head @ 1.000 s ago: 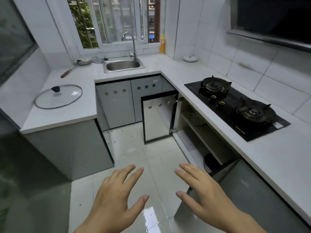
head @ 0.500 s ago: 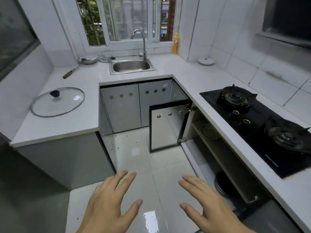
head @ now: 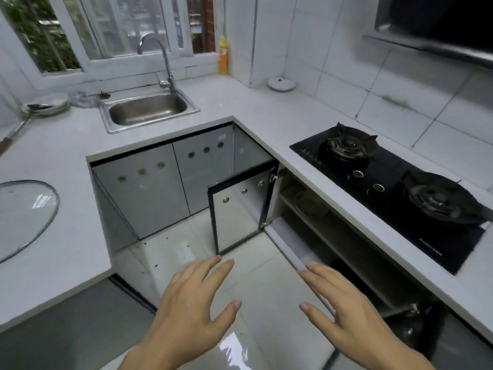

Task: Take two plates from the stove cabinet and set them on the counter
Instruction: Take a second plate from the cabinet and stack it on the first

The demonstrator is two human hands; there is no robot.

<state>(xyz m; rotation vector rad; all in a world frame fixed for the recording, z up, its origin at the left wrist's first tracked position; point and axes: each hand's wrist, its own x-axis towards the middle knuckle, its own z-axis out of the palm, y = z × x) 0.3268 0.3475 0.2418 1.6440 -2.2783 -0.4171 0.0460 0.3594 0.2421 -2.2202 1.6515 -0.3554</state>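
Observation:
The stove cabinet (head: 333, 236) under the black gas stove (head: 394, 188) stands open, its mirrored door (head: 240, 212) swung out to the left. On its upper shelf lies a pale plate or dish (head: 310, 204), dim in the shadow. A dark round pan (head: 344, 265) sits on the bottom shelf. My left hand (head: 192, 308) and my right hand (head: 352, 313) hover over the floor in front of the cabinet, fingers spread, holding nothing. The white counter (head: 266, 121) runs around the corner.
A steel sink (head: 148, 110) with a tap sits under the window. A glass lid (head: 24, 214) lies on the left counter; stacked plates with a ladle (head: 45, 105) are at the back left. A small white lid (head: 281, 84) and yellow bottle (head: 223, 58) stand at the back.
The view has moved forward and lower toward the open cabinet, so the stove and shelves look closer. Both hands stay spread and empty, now nearer the cabinet opening.

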